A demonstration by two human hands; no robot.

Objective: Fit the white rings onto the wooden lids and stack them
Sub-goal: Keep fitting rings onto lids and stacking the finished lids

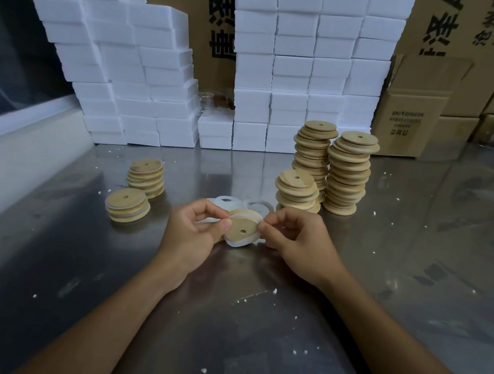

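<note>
Far left of the left hand, two short stacks of wooden lids with white rings fitted stand on the steel desk [49,257]: the near stack [127,205] sits just in front of the taller stack [146,176], the two almost touching. Behind them rises a wall of white foam blocks [136,68], with brown cartons [468,42] further back and to the right.

The left hand [197,230] has its fingers curled, thumb and forefinger pinching the left edge of a wooden lid [241,229] held up above the desk between both hands. A white ring [237,244] wraps partly round this lid, showing along its lower rim and across its upper edge. Just beyond the hands, loose white rings [226,201] lie flat on the desk.

The right hand [298,241] likewise has curled fingers, its fingertips nipping the right edge of the same lid and ring.

Beyond the right hand stands a short stack of bare wooden lids [297,190], and just behind it two tall stacks, the left one [314,154] and the right one [347,173], side by side and nearly touching. White crumbs [271,291] lie scattered near the forearms.
</note>
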